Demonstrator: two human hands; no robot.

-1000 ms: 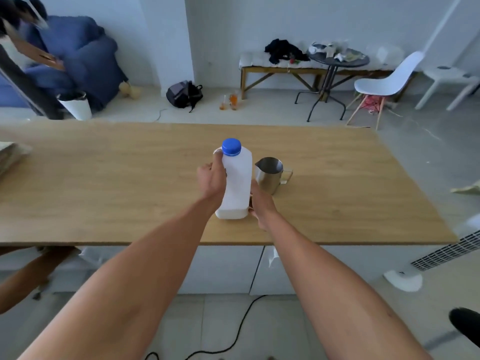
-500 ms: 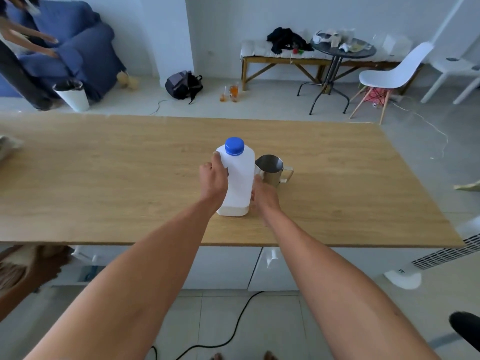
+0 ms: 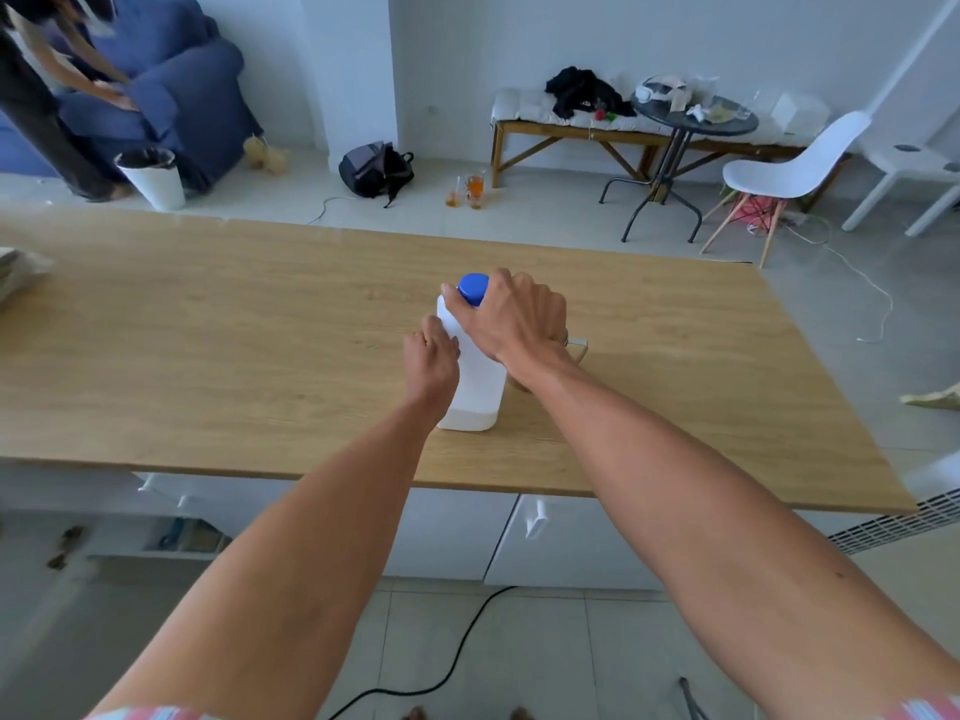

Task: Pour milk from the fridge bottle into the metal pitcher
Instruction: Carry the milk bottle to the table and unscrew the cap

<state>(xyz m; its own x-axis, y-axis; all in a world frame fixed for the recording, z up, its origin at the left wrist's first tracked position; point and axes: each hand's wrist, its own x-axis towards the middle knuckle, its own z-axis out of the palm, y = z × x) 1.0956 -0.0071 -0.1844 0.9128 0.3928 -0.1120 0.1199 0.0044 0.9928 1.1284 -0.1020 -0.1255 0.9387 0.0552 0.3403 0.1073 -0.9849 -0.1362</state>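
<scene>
A white milk bottle (image 3: pixel 475 392) with a blue cap (image 3: pixel 471 288) stands upright on the wooden table (image 3: pixel 208 324). My left hand (image 3: pixel 430 358) grips the bottle's left side around mid-height. My right hand (image 3: pixel 511 317) is over the top of the bottle, fingers closed around the blue cap. The metal pitcher (image 3: pixel 575 348) stands just right of the bottle, mostly hidden behind my right hand; only its handle and a bit of its base show.
A cloth-like thing (image 3: pixel 21 267) lies at the table's left edge. Beyond the table are a white bin (image 3: pixel 153 176), a backpack (image 3: pixel 376 168), a bench (image 3: pixel 571 127), a round table (image 3: pixel 685 122) and a white chair (image 3: pixel 789 168). Another person stands far left by a blue sofa.
My right hand has risen from the bottle's lower right side to the blue cap and now covers the pitcher. My left hand stays on the bottle.
</scene>
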